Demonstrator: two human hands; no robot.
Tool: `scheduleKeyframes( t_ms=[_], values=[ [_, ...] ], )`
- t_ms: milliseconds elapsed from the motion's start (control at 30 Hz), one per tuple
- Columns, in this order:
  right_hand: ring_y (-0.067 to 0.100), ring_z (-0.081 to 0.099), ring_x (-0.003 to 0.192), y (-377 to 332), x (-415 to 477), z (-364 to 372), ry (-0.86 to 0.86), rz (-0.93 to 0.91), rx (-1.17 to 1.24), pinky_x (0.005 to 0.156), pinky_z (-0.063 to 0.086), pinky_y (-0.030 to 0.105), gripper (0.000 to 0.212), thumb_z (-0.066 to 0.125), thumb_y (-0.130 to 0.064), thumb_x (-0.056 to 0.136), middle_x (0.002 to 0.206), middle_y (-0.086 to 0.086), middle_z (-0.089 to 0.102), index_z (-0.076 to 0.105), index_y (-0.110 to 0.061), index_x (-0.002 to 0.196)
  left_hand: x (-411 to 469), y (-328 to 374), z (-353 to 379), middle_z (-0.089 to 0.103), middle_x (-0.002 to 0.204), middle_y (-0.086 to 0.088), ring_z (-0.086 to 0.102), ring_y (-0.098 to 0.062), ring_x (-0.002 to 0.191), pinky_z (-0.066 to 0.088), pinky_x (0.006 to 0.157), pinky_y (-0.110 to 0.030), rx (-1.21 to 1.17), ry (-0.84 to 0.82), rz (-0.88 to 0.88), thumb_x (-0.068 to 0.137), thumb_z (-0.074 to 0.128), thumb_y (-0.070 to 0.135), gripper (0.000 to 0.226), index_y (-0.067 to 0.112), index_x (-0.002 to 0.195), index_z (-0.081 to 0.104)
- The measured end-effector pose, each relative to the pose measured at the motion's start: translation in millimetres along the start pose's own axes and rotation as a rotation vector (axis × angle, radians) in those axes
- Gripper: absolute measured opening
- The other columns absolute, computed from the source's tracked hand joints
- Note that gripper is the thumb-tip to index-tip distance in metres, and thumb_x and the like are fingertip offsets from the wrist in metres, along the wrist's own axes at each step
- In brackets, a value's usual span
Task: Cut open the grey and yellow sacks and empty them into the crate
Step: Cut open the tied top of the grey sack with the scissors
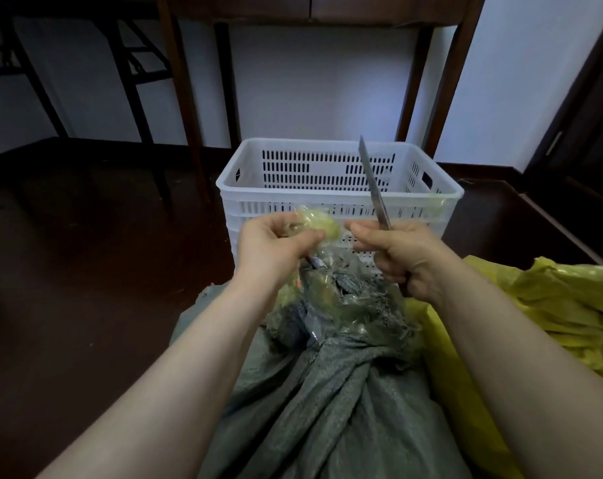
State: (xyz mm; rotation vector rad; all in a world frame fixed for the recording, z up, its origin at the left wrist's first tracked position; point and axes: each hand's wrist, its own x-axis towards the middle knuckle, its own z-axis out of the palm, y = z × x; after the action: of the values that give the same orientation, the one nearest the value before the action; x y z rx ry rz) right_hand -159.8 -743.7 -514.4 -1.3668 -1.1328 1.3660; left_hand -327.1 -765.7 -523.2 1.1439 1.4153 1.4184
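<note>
**Both grips clamped: left on sack-neck wad, right on knife**

- left hand (272,247): grip closed, fingers curled round a wad of pale yellow-green crumpled film (319,223) at the top of the sack neck. Wad sticks out on the right side of the fist.
- right hand (403,257): grip closed on the handle of a long steel-bladed knife (374,188). Handle is almost fully hidden in the fist. Blade points up and away, tilted slightly left, and crosses in front of the crate. The blade is clear of the sack.
- grey woven sack (327,392): near centre, between both forearms. Neck is bunched and gathered, with frayed threads and clear film wrapped round it just below the hands. Can't tell whether it's cut through.
- yellow plastic sack (569,305): crumpled, near right, touching the grey one.
- white slotted plastic crate (293,197): on the floor just beyond the hands, centre. A scrap of yellowish film (436,202) hangs on its near right corner.
- Surroundings: dark wooden floor (86,271), dark wooden table legs (186,98) behind the crate, white wall (327,81) at the far side.
- Hands and the sack neck hide the lower part of the crate's near wall.
</note>
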Motion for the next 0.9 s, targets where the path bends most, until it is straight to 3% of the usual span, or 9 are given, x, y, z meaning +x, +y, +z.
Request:
scheduleKeyframes(
  t_ms=[100, 233, 333, 500, 600, 667, 733, 800, 900],
  values=[
    [0.001, 0.031, 0.024, -1, 2, -4, 0.133, -0.023, -0.098, 0.028, 0.024, 0.012, 0.017, 0.074, -0.016, 0.079, 0.066, 0.004, 0.062, 0.067, -0.008, 0.092, 4, -1, 0, 0.067, 0.096, -0.007, 0.064, -0.02, 0.086, 0.054, 0.082, -0.035, 0.068, 0.141, 0.043, 0.07, 0.083, 0.012, 0.037, 0.013, 0.102, 0.065],
    [0.002, 0.025, 0.027, -7, -3, 6, -0.028, -0.014, 0.021, 0.029, 0.022, 0.011, 0.036, 0.082, -0.027, 0.062, 0.076, 0.01, 0.074, 0.066, -0.002, 0.083, -4, -4, 11, 0.066, 0.092, 0.006, 0.062, -0.007, 0.075, 0.055, 0.071, -0.025, 0.196, 0.111, 0.188, 0.073, 0.078, 0.005, 0.035, 0.028, 0.095, 0.062],
    [0.004, 0.022, 0.03, -11, -8, 12, -0.064, -0.03, -0.059, 0.03, 0.022, 0.012, 0.061, 0.084, -0.037, 0.046, 0.069, 0.008, 0.073, 0.067, 0.002, 0.09, -13, -2, 21, 0.061, 0.117, 0.002, 0.063, -0.012, 0.092, 0.055, 0.082, -0.031, 0.228, 0.017, 0.273, 0.078, 0.066, -0.006, 0.05, 0.02, 0.12, 0.06],
    [0.005, 0.021, 0.028, -23, -11, -6, 0.09, -0.102, -0.075, 0.032, 0.02, 0.013, 0.024, 0.082, -0.016, 0.062, 0.043, -0.001, 0.06, 0.06, -0.007, 0.067, -22, 17, 35, 0.06, 0.121, 0.002, 0.066, 0.0, 0.096, 0.051, 0.07, -0.011, -0.083, -0.271, 0.276, 0.077, 0.06, -0.012, 0.089, 0.034, 0.146, 0.028],
    [0.005, 0.018, 0.025, -48, -13, -30, 0.209, -0.127, 0.049, 0.033, 0.017, 0.01, 0.012, 0.067, -0.007, 0.074, 0.049, 0.006, 0.063, 0.057, -0.006, 0.069, -14, 35, 50, 0.059, 0.117, -0.001, 0.065, -0.007, 0.096, 0.052, 0.072, -0.016, -0.205, -0.14, 0.234, 0.085, 0.056, -0.008, 0.078, 0.031, 0.146, 0.029],
    [0.005, 0.015, 0.024, -73, -17, -53, 0.234, -0.143, 0.078, 0.034, 0.016, 0.008, 0.009, 0.063, -0.006, 0.076, 0.041, 0.003, 0.058, 0.055, -0.005, 0.073, -11, 41, 63, 0.05, 0.134, 0.0, 0.053, -0.013, 0.118, 0.052, 0.088, -0.029, 0.016, -0.183, 0.16, 0.086, 0.059, 0.0, 0.075, 0.027, 0.148, 0.027],
    [0.007, 0.013, 0.025, -98, -24, -77, 0.24, -0.158, 0.037, 0.036, 0.016, 0.007, 0.006, 0.062, -0.01, 0.075, 0.034, -0.002, 0.05, 0.058, -0.007, 0.077, -18, 43, 81, 0.04, 0.147, -0.001, 0.044, -0.019, 0.13, 0.044, 0.103, -0.041, 0.303, -0.354, 0.016, 0.083, 0.071, 0.022, 0.077, 0.021, 0.148, 0.03],
    [0.008, 0.012, 0.027, -111, -27, -97, 0.255, -0.157, 0.002, 0.038, 0.014, 0.007, 0.01, 0.065, -0.011, 0.073, 0.037, 0.0, 0.045, 0.055, -0.01, 0.069, -27, 46, 98, 0.048, 0.141, -0.004, 0.05, -0.021, 0.123, 0.044, 0.103, -0.043, 0.34, -0.374, -0.052, 0.081, 0.072, 0.033, 0.07, 0.015, 0.142, 0.041],
    [0.005, 0.019, 0.027, -117, -39, -151, 0.315, -0.181, 0.055, 0.034, 0.014, 0.009, 0.02, 0.064, -0.001, 0.079, 0.048, 0.001, 0.046, 0.054, -0.011, 0.066, -37, 76, 140, 0.062, 0.122, -0.002, 0.058, -0.016, 0.108, 0.048, 0.098, -0.038, 0.212, -0.314, 0.055, 0.085, 0.067, 0.026, 0.046, 0.013, 0.128, 0.057]
  ],
)
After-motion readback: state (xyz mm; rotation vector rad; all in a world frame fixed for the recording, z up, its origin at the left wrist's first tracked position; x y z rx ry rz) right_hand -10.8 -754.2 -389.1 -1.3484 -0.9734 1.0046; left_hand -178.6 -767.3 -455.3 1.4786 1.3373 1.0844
